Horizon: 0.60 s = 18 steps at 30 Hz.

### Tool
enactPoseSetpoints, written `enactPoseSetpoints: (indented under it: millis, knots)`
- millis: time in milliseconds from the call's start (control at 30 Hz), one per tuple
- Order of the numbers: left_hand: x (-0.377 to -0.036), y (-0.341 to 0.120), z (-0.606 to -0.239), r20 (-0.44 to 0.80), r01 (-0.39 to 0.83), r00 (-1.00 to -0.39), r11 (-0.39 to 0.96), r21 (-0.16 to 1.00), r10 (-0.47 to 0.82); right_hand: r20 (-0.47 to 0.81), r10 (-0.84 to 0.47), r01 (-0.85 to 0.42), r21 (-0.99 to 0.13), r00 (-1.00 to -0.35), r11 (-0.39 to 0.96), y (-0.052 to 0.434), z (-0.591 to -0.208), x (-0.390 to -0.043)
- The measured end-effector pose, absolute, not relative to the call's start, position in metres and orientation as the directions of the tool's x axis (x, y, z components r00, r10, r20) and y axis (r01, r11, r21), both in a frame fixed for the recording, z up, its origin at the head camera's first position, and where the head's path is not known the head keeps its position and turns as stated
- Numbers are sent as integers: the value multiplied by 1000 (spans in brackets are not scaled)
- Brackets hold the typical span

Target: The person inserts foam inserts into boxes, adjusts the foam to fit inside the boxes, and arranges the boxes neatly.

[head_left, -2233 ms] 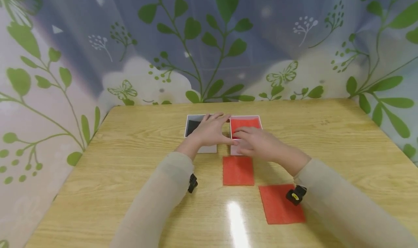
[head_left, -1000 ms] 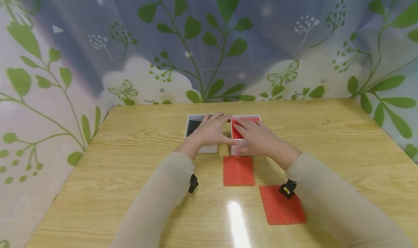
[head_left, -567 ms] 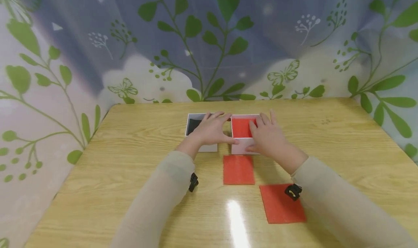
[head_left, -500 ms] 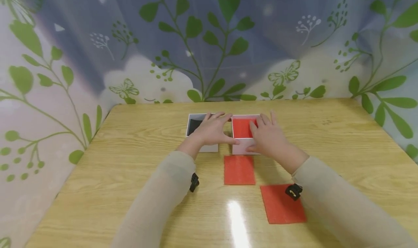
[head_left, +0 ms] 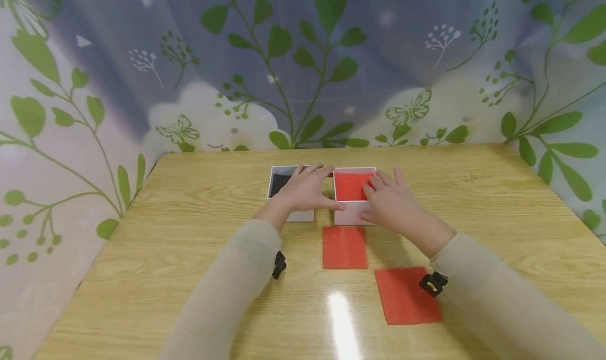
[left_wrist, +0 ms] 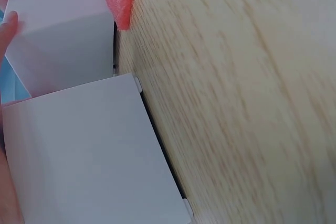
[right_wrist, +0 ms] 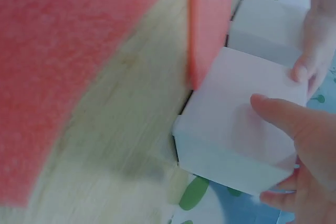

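Right hand (head_left: 389, 202) grips red-lined white box (head_left: 352, 194) at right wall; left hand (head_left: 303, 189) rests on black-lined box (head_left: 284, 187), thumb touching red-lined box.

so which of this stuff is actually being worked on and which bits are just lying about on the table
In hand:
- white box with red lining, right hand on it
- white box with black lining, left hand resting over it

Lying about:
- red sheet just in front of the boxes
- second red sheet nearer the person
- wooden table
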State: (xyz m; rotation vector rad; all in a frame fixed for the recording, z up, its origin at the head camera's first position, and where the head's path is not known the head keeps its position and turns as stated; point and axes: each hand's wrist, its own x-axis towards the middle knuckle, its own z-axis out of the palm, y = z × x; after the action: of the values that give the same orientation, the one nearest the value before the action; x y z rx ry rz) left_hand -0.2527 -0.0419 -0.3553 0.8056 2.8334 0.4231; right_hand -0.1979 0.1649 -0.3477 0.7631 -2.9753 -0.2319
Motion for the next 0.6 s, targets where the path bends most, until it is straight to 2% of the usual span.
enactPoseSetpoints:
  millis: [267,600]
  knots:
    - [-254,-42,-356,-78,489,-839,810,324,538,133,-571,-541,205,-810,816,177,-341,-191]
    - [-254,-44,-357,-88,486,-839,813,320,537,217,-646,-624,170,-732,763,180,-339,-191]
